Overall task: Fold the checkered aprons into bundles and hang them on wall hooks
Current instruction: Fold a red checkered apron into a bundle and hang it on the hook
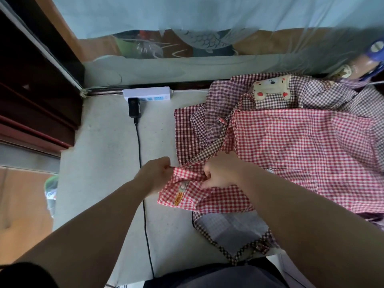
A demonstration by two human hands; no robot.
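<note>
Both hands (158,175) pinch red apron (291,146).

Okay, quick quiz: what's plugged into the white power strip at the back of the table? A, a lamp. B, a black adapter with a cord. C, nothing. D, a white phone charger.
B: a black adapter sits in the power strip, its cord running toward the viewer.
</note>
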